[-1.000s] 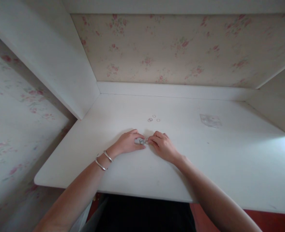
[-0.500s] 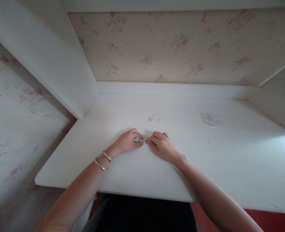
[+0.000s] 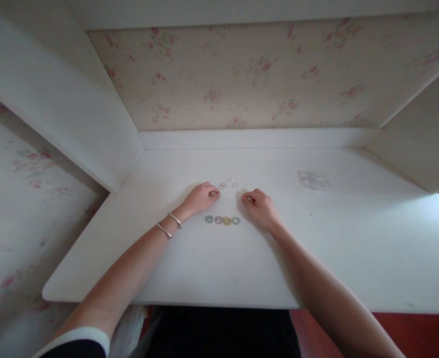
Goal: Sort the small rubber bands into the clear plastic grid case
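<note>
My left hand [image 3: 201,199] rests on the white tabletop with its fingers curled in. Opposite it, my right hand [image 3: 260,209] lies loosely fisted, thumb against the fingers. I see nothing in either hand. Between and nearer to me than the hands, several small ring-shaped pieces form a row: a dark green one [image 3: 209,219], a pinkish one [image 3: 218,220], a yellow one [image 3: 226,221] and a pale green one [image 3: 235,221]. Their exact kind is too small to tell. Thin brownish rings [image 3: 235,185] lie just beyond my hands; two of them overlap.
A crumpled clear plastic bag [image 3: 313,180] lies on the white tabletop [image 3: 353,248] to the right. White panels enclose the desk at left and right, with flowered wallpaper [image 3: 241,74] behind. A tiny dark speck is near the right forearm.
Both hands have parted and moved slightly away from me; the left no longer holds the small greyish-green piece. The row of coloured pieces is now in sight. The view has shifted a little.
</note>
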`<state>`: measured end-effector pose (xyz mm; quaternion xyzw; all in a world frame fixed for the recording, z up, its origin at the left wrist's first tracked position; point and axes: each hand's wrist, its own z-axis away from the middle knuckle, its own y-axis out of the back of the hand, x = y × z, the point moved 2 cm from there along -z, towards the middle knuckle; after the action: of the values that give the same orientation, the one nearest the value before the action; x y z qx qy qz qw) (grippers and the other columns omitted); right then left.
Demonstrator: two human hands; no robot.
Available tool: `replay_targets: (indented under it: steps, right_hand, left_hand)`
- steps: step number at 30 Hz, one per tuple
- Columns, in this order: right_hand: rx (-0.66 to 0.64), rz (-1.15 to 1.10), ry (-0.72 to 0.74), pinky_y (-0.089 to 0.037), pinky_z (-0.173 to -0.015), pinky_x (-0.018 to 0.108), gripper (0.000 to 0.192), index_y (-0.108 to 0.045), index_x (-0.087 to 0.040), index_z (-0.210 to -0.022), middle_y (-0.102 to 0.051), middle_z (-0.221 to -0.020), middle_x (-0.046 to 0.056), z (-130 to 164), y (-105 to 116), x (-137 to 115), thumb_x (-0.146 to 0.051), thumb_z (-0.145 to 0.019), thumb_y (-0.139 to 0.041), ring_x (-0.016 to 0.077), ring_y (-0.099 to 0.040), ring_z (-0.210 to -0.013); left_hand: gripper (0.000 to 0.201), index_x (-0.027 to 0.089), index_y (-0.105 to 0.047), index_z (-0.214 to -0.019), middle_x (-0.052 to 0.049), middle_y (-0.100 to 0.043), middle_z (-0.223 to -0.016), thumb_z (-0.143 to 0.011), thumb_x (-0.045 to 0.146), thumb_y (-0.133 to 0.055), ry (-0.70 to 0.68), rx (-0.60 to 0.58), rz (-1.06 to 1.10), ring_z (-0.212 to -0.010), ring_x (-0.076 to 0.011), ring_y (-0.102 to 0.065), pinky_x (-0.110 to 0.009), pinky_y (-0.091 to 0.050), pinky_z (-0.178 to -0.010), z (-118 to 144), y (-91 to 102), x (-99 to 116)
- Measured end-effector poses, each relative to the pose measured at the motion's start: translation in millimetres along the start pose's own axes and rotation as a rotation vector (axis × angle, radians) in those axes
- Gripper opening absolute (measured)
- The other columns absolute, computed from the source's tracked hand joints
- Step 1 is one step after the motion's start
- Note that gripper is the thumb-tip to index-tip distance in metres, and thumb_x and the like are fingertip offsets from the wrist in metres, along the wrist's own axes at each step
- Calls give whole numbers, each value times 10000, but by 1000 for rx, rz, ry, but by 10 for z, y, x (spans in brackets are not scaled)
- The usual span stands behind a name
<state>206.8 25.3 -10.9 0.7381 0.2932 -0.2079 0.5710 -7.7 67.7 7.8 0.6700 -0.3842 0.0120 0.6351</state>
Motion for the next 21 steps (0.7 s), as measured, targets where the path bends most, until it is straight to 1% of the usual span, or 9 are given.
replay_targets:
  steps: [4, 7, 10, 14, 17, 21]
  right_hand:
    - [-21, -3, 11, -354, -638, 246, 232, -696, -216, -870, -579, -808, 12, 15, -34, 32, -326, -859, -492, 112, -513, -662]
    - [-24, 5, 15, -351, -630, 242, 234, -693, -222, -870, -577, -809, 11, 23, -48, 43, -337, -864, -489, 109, -511, -654]
    - [-25, 8, 19, -353, -632, 240, 231, -689, -230, -871, -575, -806, 8, 14, -62, 56, -338, -869, -485, 111, -519, -665]
    - [-35, 24, 33, -354, -639, 239, 223, -685, -237, -868, -581, -822, 8, 5, -70, 56, -329, -871, -482, 111, -527, -678]
    - [-36, 35, 40, -353, -641, 239, 213, -683, -241, -855, -586, -835, 7, 8, -61, 50, -320, -866, -486, 111, -530, -685]
    - [-45, 39, 27, -353, -635, 239, 205, -684, -247, -844, -590, -841, 4, 13, -54, 45, -313, -857, -491, 110, -528, -675]
  left_hand:
    - [233, 203, -691, -961, -47, -620, -956, -860, 298, -502, -9, -20, -139, -799, -146, -595, -267, -467, -808, -332, -72, -31]
    - [237, 209, -693, -936, -50, -613, -979, -862, 332, -505, -8, -40, -202, -847, -157, -592, -276, -455, -853, -457, -60, -72]
    - [233, 211, -694, -922, -47, -607, -986, -866, 309, -490, -19, -56, -221, -877, -158, -590, -275, -442, -881, -474, -27, -125]
    - [240, 222, -691, -950, -44, -600, -996, -868, 304, -481, -49, -90, -232, -881, -157, -592, -267, -445, -869, -418, -29, -166]
    - [249, 226, -686, -963, -43, -591, -1010, -870, 336, -483, -45, -118, -242, -869, -156, -593, -267, -449, -858, -385, -58, -158]
    - [255, 214, -678, -945, -49, -586, -1027, -890, 327, -456, -25, -136, -257, -865, -158, -591, -272, -451, -838, -373, -78, -112]
